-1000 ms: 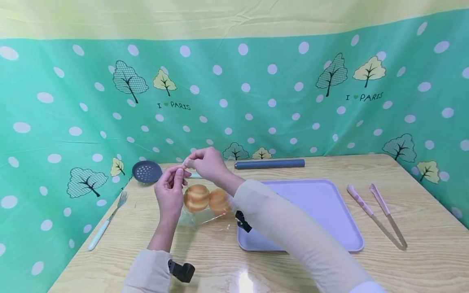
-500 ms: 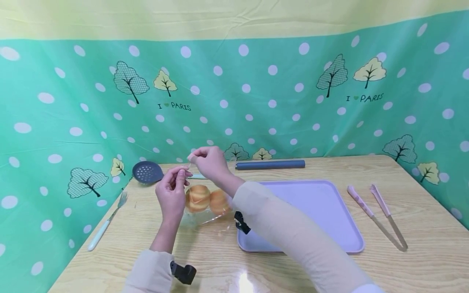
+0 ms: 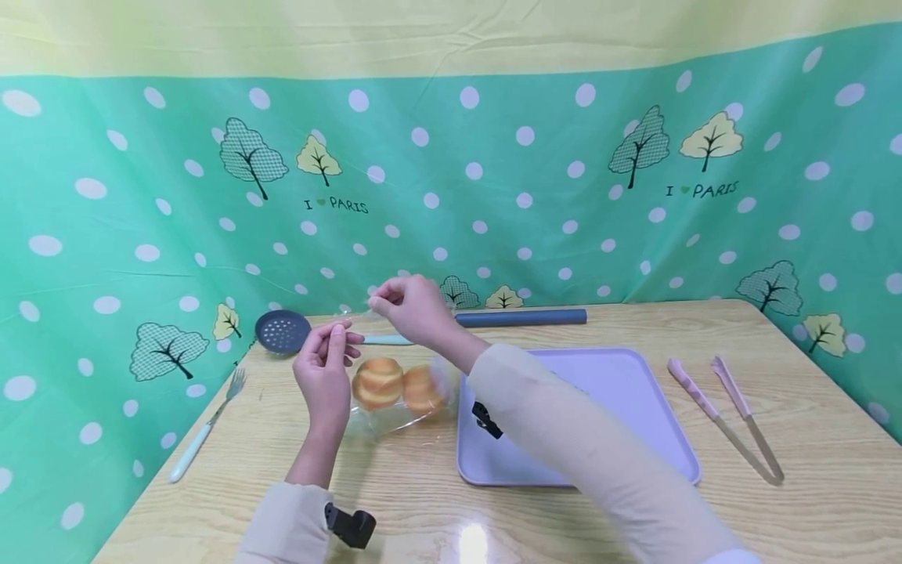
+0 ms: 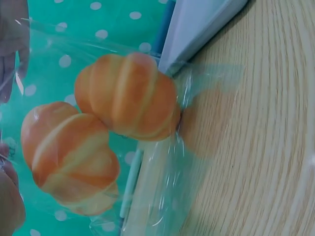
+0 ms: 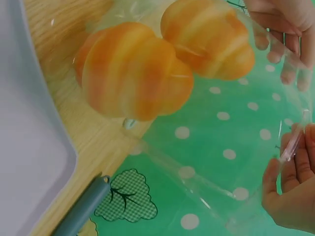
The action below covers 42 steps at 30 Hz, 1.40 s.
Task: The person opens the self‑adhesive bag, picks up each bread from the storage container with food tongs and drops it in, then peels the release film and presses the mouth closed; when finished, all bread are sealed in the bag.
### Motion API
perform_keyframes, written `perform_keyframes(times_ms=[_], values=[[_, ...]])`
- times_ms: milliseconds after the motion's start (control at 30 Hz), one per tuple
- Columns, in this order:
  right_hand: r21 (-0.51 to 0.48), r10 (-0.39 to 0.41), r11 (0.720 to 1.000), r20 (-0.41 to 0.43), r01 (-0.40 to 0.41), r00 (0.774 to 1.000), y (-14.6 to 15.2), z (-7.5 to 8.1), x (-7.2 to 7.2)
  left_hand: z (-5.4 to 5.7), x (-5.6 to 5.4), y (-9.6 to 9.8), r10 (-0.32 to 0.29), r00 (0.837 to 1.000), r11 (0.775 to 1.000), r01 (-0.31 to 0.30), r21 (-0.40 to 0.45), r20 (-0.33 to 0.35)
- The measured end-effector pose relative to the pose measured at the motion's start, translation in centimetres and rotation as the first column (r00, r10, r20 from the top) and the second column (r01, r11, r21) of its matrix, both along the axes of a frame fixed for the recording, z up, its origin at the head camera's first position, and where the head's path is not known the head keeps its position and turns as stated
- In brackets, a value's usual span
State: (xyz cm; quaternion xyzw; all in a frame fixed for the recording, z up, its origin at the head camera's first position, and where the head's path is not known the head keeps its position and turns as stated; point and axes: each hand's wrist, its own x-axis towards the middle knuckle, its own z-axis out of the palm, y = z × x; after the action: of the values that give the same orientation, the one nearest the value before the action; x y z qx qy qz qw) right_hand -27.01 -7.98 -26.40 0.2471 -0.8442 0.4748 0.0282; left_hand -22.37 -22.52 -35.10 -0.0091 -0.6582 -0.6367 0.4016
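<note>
Two striped bread rolls [image 4: 69, 152] show through a clear plastic bag [image 5: 172, 172], which hangs below both hands. My left hand [image 3: 327, 368] pinches the bag's top edge between thumb and index finger, the other fingers loosely spread. To its right and a little higher, my right hand [image 3: 419, 309] pinches the same edge, with film stretched between the two hands. In the right wrist view, the rolls [image 5: 138, 73] lie side by side inside the film. Only parts of the hands reach into the left edge of the left wrist view.
A lilac tray [image 3: 634, 423] lies under the right forearm, with pink-handled tongs [image 3: 729, 423] to its right. A dark slotted spoon [image 3: 282, 332] and a dark blue rod [image 3: 521, 317] lie at the back. A fork [image 3: 204, 431] rests at the left edge.
My right hand has moved right and slightly up, away from the left hand, and more film now spans the gap. The left hand has barely moved.
</note>
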Motion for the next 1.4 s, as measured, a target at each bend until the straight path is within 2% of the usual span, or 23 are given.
perform_keyframes(times_ms=[233,400,767,900,1133,1400], values=[[0.096,-0.012,0.995,-0.086,0.020,0.996,0.9,0.2,-0.1,0.0,-0.1,0.1,0.043,0.999,0.996,-0.043,0.078,-0.001],[0.107,-0.006,0.994,-0.119,0.019,0.993,1.9,0.1,-0.3,-0.2,-0.1,0.0,0.082,0.997,0.993,-0.082,0.091,0.004],[0.076,-0.038,0.996,-0.084,0.044,0.996,4.9,-0.3,-1.2,-0.6,-0.3,-0.4,0.136,0.989,0.984,-0.142,0.108,0.056],[0.070,-0.057,0.996,-0.062,0.061,0.996,6.1,-0.6,-1.5,-0.6,-0.3,-0.4,0.136,0.989,0.982,-0.142,0.128,0.054],[0.061,-0.072,0.995,-0.087,0.078,0.994,7.9,-0.9,-1.6,-0.4,-0.4,-0.1,0.126,0.992,0.978,-0.129,0.162,0.027],[0.017,-0.060,0.998,-0.079,0.062,0.995,9.9,-1.6,-2.0,-0.6,-0.6,0.0,0.179,0.983,0.973,-0.183,0.140,0.040]])
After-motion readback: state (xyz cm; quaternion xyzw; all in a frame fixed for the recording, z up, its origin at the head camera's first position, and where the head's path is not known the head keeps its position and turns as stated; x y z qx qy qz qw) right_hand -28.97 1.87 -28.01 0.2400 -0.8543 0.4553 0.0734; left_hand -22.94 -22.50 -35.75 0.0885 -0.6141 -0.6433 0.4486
